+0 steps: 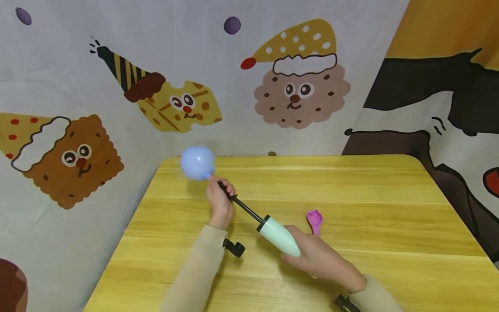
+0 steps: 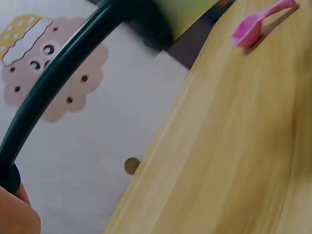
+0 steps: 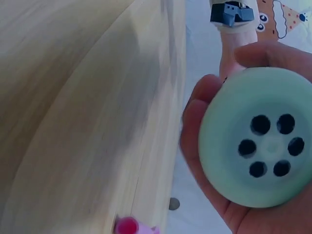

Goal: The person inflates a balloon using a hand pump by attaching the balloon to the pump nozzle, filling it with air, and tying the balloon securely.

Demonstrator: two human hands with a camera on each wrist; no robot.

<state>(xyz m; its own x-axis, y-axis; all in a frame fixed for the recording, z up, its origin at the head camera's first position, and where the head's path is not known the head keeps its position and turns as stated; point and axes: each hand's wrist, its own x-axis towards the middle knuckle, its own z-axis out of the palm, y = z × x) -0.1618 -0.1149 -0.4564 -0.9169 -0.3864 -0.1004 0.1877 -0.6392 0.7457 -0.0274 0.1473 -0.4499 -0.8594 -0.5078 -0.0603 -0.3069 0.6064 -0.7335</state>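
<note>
A partly inflated blue balloon (image 1: 197, 163) sits at the tip of a hand balloon pump (image 1: 278, 236) with a mint-green barrel and black rod. My left hand (image 1: 220, 203) grips the pump's black front end together with the balloon's neck. Around the green barrel's rear, my right hand (image 1: 317, 253) curls its fingers. In the right wrist view the pump's round end (image 3: 253, 139) shows several dark holes. The black rod (image 2: 53, 80) stretches between both hands in the left wrist view. A flat pink balloon (image 1: 315, 221) lies on the table beyond my right hand.
The wooden table (image 1: 370, 190) has rounded far corners. Behind it hangs a cloth (image 1: 234, 108) printed with cartoon biscuits and party hats. A black wrist mount (image 1: 234, 248) juts from the left sleeve, another (image 1: 346, 303) from the right.
</note>
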